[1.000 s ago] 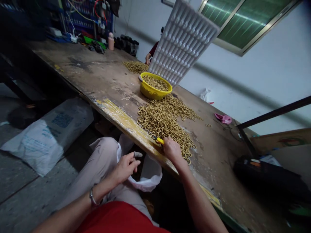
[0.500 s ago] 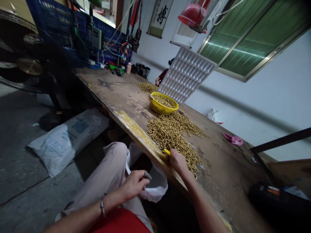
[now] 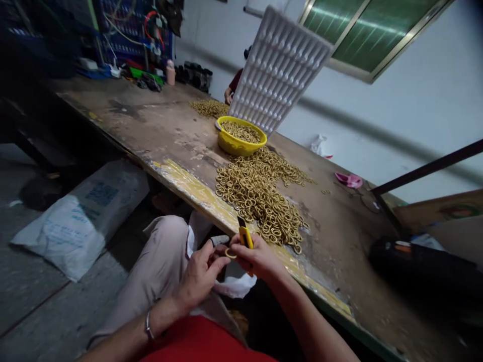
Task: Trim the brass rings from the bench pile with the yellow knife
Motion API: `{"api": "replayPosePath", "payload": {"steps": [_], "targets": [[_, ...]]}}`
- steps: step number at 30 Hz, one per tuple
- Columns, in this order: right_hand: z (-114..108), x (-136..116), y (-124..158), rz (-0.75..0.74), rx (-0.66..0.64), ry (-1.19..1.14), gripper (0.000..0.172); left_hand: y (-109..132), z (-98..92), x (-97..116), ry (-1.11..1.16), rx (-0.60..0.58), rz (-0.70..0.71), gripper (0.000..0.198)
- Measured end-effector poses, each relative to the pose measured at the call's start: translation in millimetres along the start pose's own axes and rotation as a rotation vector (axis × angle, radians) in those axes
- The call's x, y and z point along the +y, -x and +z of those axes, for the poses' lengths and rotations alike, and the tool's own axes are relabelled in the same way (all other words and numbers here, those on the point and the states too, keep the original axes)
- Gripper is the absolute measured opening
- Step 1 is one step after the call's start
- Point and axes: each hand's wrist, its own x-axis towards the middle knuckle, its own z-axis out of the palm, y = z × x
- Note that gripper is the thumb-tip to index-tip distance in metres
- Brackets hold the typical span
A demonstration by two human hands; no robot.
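My right hand (image 3: 256, 256) is closed round a yellow utility knife (image 3: 246, 236), its dark blade pointing up and away from me. A brass-coloured ring (image 3: 231, 254) sits between my two hands, over my lap at the table's edge. My left hand (image 3: 202, 269) pinches this ring at its near side, and a grey cover wraps one of its fingers. The right fingertips are close against the ring; whether they grip it too I cannot tell. Just beyond lies a heap of similar rings (image 3: 260, 193) on the wooden table (image 3: 320, 241).
A yellow basin (image 3: 239, 146) full of rings stands behind the heap, with a ridged plastic tray (image 3: 279, 70) propped up behind it. Farther back, a person (image 3: 231, 93) sits near another ring pile (image 3: 209, 107). A white sack (image 3: 83, 216) lies on the floor at left.
My right hand has drawn back from the heap towards my left hand, the knife now upright. A ring now shows between the hands. The view has tipped downward.
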Motion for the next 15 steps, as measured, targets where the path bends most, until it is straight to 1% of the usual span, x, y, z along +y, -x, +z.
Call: {"api": "replayPosePath", "payload": {"steps": [3, 8, 11, 13, 15], "targets": [[6.3, 4.3, -5.0, 0.052, -0.024, -0.15, 0.035, -5.6, -7.1, 2.2, -0.031, -0.006, 0.016, 0.017], [4.9, 6.7, -15.3, 0.143, -0.046, -0.256, 0.036, -11.3, -14.0, 5.1, -0.133, -0.012, 0.042, 0.012], [6.8, 9.3, -17.3, 0.155, -0.065, -0.306, 0.035, -13.8, -14.4, 9.9, -0.145, -0.051, 0.048, 0.012], [8.1, 11.9, -14.7, 0.133, -0.039, -0.278, 0.034, -15.6, -13.6, 13.0, -0.1, -0.1, -0.007, 0.013], [7.9, 14.5, -7.5, 0.056, 0.019, -0.169, 0.032, -17.2, -12.2, 15.0, 0.003, -0.163, -0.116, 0.015]]}}
